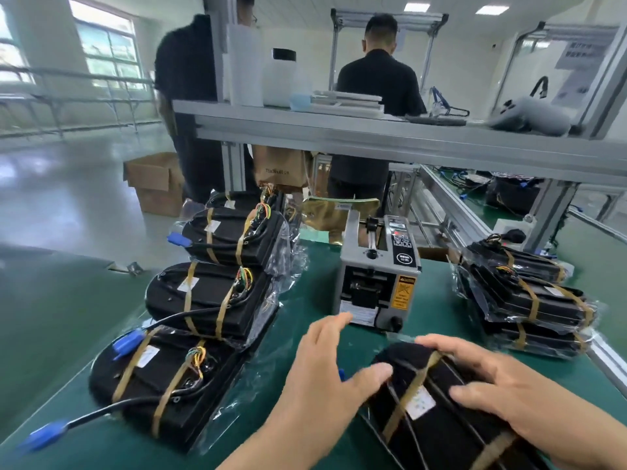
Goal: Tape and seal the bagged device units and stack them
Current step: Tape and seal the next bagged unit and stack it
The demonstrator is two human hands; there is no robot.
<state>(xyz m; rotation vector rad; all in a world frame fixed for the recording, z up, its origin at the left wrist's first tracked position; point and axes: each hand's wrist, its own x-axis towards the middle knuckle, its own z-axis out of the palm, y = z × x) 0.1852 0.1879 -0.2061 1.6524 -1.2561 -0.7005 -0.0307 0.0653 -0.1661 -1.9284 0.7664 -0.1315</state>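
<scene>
While our right hand (502,385) grips the black unit (441,422) on the green mat (431,300), our left hand (325,371) lies open beside it.

Nearest us, the right fingers curl over the unit's far edge. The left thumb touches the unit's end, and the other left fingers point straight at the tape dispenser (376,276) just beyond. To our left we see a row of bagged units (210,300) running away from us, with blue connectors (127,340) on their cables. To our right a stack (526,300) of bagged units sits near the table's edge. Farther off, behind a metal shelf (339,134), two people (376,83) in dark tops stand, and a cardboard box (152,184) sits on the floor.
</scene>
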